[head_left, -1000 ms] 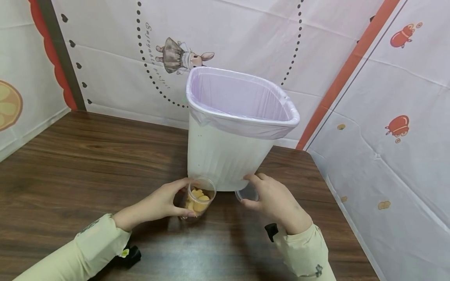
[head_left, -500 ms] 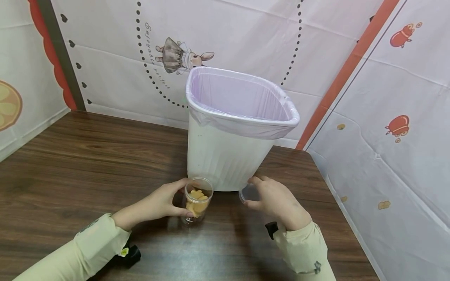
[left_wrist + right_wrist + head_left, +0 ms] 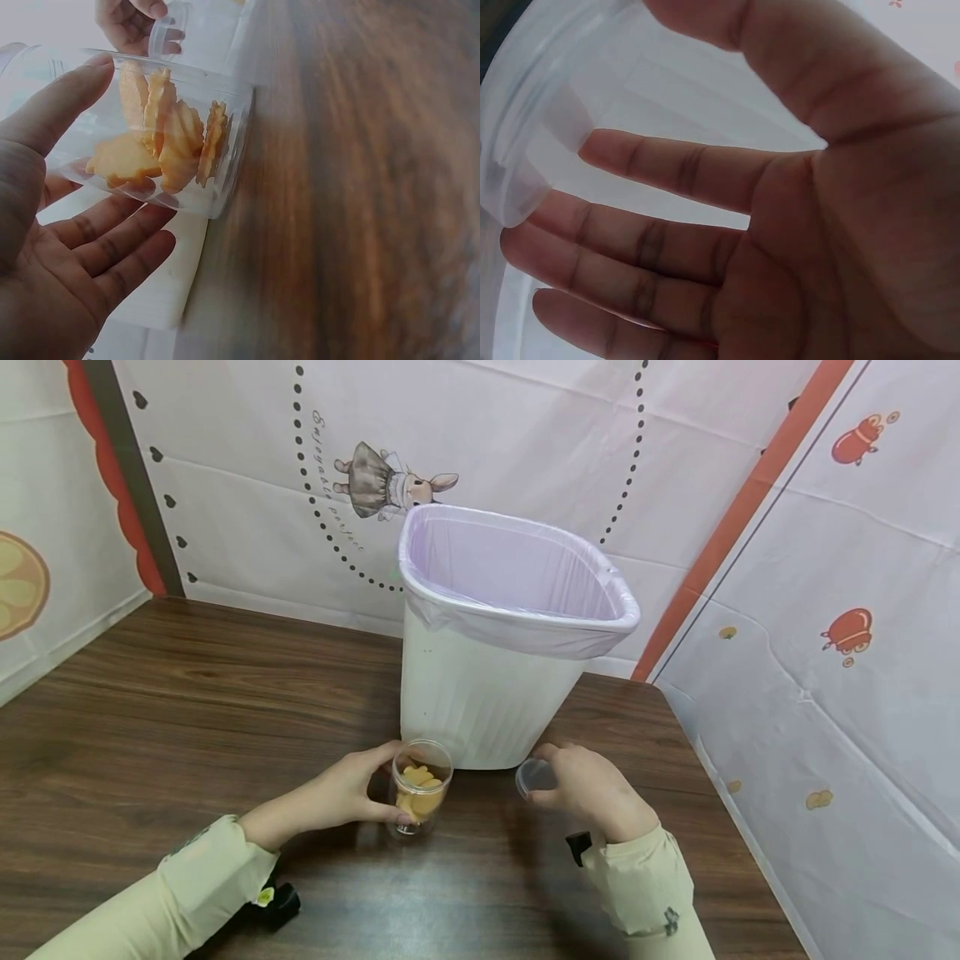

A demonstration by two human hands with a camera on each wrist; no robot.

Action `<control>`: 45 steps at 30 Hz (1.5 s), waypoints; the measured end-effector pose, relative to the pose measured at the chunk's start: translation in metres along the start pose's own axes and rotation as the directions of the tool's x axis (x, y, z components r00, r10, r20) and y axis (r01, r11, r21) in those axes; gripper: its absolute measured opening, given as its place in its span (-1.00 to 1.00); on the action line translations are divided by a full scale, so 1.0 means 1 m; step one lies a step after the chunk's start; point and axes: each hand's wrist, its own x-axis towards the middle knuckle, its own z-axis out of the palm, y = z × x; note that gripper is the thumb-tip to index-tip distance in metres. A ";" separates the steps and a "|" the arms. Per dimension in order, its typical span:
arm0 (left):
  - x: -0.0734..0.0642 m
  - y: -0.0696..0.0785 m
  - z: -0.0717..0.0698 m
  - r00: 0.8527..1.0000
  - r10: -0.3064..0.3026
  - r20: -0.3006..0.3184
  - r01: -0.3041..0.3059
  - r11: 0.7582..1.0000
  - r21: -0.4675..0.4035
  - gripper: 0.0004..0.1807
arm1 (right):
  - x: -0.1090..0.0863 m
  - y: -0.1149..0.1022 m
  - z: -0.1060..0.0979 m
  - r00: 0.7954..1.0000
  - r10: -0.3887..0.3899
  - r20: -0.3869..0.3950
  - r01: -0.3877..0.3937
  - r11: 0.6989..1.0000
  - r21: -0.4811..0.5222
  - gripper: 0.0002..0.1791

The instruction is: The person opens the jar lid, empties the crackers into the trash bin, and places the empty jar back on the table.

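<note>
Here's the clear jar (image 3: 442, 768), yellow biscuits (image 3: 420, 789) inside, just in front of the white bin (image 3: 480, 693), well in from the right edge of the table (image 3: 225, 693), the left hand (image 3: 363, 785) curving wide-spread around it while the right hand (image 3: 592, 789), thumb and fingers wide apart, grips the clear lid (image 3: 531, 777).

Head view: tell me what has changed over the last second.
The right hand has moved slightly right, carrying the clear, round plastic lid farther from the clear, cylindrical plastic jar. The jar, in the left hand, has shifted a little left. Nothing was grasped or let go. The golden biscuits remain in the jar, and the white plastic bin with its lilac liner stayed put.
</note>
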 end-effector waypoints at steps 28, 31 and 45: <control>-0.001 -0.001 -0.001 1.000 -0.001 0.002 0.001 1.000 0.004 -0.17 | 0.021 0.033 0.016 0.998 0.055 0.044 -0.059 0.993 0.103 -0.45; -0.001 -0.002 0.000 1.000 -0.003 0.006 0.003 1.000 0.000 -0.16 | 0.025 0.039 0.019 0.997 0.062 0.054 -0.068 0.992 0.104 -0.42; 0.000 -0.001 0.000 1.000 -0.015 0.006 0.015 1.000 -0.008 -0.16 | 0.033 0.051 0.030 0.994 0.081 0.068 -0.088 0.989 0.119 -0.36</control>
